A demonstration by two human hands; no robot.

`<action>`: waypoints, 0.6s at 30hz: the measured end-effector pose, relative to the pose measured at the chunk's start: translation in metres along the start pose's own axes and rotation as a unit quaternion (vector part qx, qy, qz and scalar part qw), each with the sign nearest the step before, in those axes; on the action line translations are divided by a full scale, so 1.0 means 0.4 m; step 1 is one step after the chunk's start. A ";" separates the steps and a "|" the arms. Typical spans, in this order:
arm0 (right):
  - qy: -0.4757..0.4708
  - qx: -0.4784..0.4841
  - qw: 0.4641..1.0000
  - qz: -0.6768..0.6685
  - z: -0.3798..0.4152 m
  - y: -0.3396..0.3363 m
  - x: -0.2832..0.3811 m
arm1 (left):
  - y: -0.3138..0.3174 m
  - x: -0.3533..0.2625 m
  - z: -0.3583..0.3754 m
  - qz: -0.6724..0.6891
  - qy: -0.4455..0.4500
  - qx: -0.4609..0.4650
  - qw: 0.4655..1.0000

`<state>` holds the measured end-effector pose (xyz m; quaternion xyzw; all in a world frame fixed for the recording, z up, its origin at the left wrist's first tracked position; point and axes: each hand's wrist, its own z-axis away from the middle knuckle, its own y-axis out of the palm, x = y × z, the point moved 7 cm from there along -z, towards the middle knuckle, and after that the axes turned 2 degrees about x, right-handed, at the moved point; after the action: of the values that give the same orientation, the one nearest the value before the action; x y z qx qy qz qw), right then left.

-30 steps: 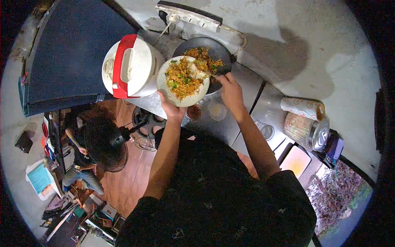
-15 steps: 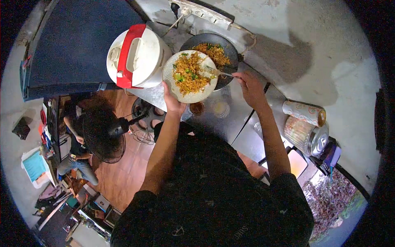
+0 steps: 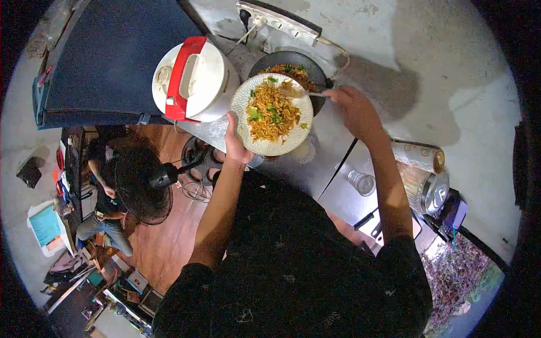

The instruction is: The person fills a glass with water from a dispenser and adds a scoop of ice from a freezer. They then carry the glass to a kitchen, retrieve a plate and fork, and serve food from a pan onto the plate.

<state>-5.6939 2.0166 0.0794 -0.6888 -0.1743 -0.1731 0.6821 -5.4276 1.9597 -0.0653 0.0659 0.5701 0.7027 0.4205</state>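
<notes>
My left hand [image 3: 238,145] grips the near-left rim of a white textured plate [image 3: 240,106], thumb on top. On the plate lies a mound of orange-brown fried noodles [image 3: 274,119] with green pieces. My right hand [image 3: 356,114] is closed around the handle of a metal spoon [image 3: 316,94]. The spoon's blurred head is over the far-right side of the plate, at the noodles' edge. Behind the plate, partly covered by it, stands a dark frying pan [image 3: 290,58] with more noodles [image 3: 297,71] inside.
A white jug with a red handle [image 3: 186,79] stands left of the plate. A power strip [image 3: 280,23] is on the wall behind. Right on the metal counter [image 3: 332,146] are a clear glass [image 3: 362,183] and a lidded jar [image 3: 435,194]. A fan [image 3: 143,186] and a seated person [image 3: 107,197] are at left.
The plate has moved slightly nearer and to the right, covering more of the pan. My right hand has shifted right and up a little with the spoon. The clear glass shows more fully.
</notes>
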 end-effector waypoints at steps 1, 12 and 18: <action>0.019 0.008 0.999 -0.031 -0.016 0.007 -0.019 | -0.001 0.003 0.003 0.000 -0.001 0.001 1.000; -0.067 0.016 0.998 0.013 -0.031 0.061 0.004 | 0.035 -0.027 0.062 -0.018 0.034 0.008 0.999; -0.157 0.027 0.984 -0.085 -0.025 0.073 0.077 | -0.017 -0.018 0.101 -0.013 0.020 -0.002 1.000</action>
<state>-5.6530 2.0065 0.0684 -0.6717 -0.3417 -0.1153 0.6471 -5.3962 1.9850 -0.0546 0.0433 0.5782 0.6992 0.4181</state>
